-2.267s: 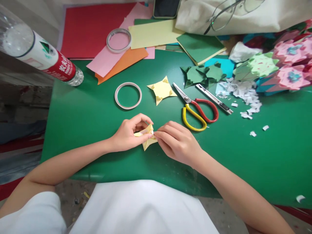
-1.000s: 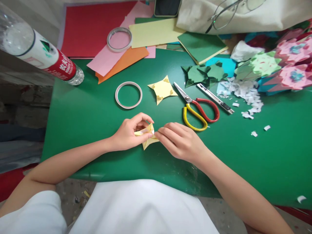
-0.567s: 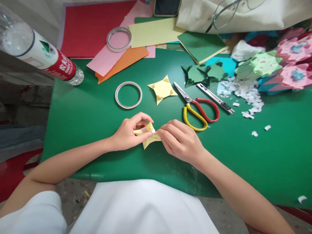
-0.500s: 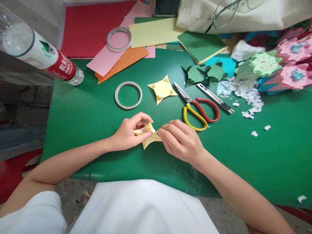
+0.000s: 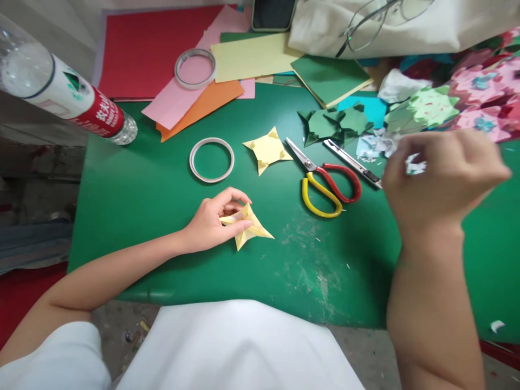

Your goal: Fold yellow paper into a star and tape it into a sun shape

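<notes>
My left hand point(image 5: 217, 222) pinches a yellow folded paper star point(image 5: 255, 228) between thumb and fingers, low over the table. Its pointed corners stick out to the right and downward. My right hand point(image 5: 442, 173) is raised at the right, fingers curled together and slightly blurred, in front of the white paper scraps point(image 5: 379, 142). Whether its fingertips hold anything is hidden. A second yellow paper star point(image 5: 268, 150) lies flat beyond my left hand. To its right are scissors point(image 5: 320, 176) with one red and one yellow handle, and a box cutter point(image 5: 353, 163).
A tape roll point(image 5: 212, 179) lies near the star, another tape roll point(image 5: 195, 85) on pink paper point(image 5: 164, 111). Dark green folded pieces point(image 5: 325, 124) and paper flowers point(image 5: 479, 81) sit at the right. A water bottle point(image 5: 73, 86) leans in at left; glasses point(image 5: 365, 27) rest on a cloth bag point(image 5: 447, 27).
My right hand has left the yellow star and moved up and right, over by the paper scraps. My left hand still holds the star in nearly the same place.
</notes>
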